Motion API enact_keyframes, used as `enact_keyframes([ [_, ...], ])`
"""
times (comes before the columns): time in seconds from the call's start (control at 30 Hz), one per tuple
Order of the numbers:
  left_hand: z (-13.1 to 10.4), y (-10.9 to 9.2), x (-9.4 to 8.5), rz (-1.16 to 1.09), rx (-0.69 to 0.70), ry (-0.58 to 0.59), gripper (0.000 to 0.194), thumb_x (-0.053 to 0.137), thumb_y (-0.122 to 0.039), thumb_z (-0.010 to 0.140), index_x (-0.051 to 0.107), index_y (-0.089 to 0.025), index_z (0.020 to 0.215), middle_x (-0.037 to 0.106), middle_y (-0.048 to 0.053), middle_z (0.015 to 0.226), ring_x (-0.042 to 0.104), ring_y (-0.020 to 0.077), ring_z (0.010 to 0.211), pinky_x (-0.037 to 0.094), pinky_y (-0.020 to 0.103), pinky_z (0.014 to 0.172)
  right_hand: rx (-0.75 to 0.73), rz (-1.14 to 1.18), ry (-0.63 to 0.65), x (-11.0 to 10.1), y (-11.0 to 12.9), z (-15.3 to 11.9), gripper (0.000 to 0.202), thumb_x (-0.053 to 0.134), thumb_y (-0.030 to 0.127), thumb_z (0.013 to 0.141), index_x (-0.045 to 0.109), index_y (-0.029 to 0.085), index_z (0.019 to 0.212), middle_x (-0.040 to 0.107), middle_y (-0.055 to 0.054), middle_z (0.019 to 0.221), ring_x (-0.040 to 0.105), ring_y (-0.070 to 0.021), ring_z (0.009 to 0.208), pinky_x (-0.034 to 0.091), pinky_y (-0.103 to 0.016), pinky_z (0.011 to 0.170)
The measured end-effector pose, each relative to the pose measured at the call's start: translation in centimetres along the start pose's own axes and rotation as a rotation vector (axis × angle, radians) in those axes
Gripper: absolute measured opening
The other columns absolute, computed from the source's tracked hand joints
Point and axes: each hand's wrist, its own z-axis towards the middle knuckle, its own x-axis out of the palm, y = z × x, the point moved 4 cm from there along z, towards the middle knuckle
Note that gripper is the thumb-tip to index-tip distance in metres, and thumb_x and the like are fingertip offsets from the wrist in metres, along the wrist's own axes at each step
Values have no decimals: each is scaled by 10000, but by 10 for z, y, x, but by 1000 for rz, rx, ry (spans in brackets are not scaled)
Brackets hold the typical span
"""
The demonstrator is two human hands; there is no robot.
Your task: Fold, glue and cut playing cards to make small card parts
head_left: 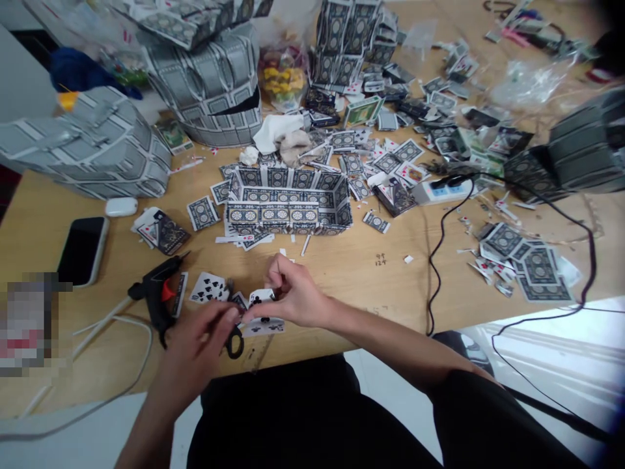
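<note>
Wooden tabletop [351, 273], pale and smooth, runs up to its near edge just in front of the person's lap, and the only bare strip of it lies between that edge and the card box [289, 203]. Nearest the edge, the left hand [195, 348] is curled on the black scissors [235, 339], fingers closed about the handle. Just beyond, the right hand [295, 296] pinches a small playing card [261, 298] between thumb and fingertips, directly in front of the box. Left of these lies a black glue gun [159, 296], its white cord looping toward the edge, with a dark phone [83, 251] farther left. The box, a low rectangle of patterned card backs, stands mid-table. Behind it rise curved, ribbed card structures [209, 85] and loose scattered cards; to its right a black cable [439, 260] trails from a white power strip [434, 191].
</note>
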Motion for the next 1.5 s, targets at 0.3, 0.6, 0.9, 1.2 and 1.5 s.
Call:
enact_keyframes([
  [0.3,6,-4,34,-351,-91,227,526,568,-662,1059,644,-214,794,545,-21,625,492,138,564,394,242,537,14,70,49,-2,-1,4,833,1034,716,560,367,272,791,442,93,729,328,-122,636,269,-283,579],
  [0.6,6,-6,41,-419,-79,181,492,606,-654,1042,669,-208,842,557,-27,627,490,126,548,408,228,531,13,165,11,-3,1,2,851,1091,609,520,363,272,805,438,95,745,342,-117,649,283,-269,571],
  [0.9,9,2,41,-454,-113,137,485,654,-667,1004,687,-202,870,522,-30,647,471,127,558,391,231,524,172,241,65,-2,-1,2,806,1108,554,508,467,268,904,529,94,775,449,-102,611,369,-243,532],
  [1.2,12,-4,26,-78,92,-89,348,667,-491,1015,739,-211,823,602,-40,614,532,134,570,399,247,575,249,274,201,1,-6,6,544,1025,585,670,752,173,898,700,28,741,599,-120,643,483,-244,602],
  [1.5,14,-8,29,-60,108,-8,341,632,-456,1031,694,-215,798,597,-48,620,532,134,575,391,246,570,259,246,192,1,-7,3,449,978,560,772,793,153,803,752,-15,732,615,-123,615,470,-234,563],
])
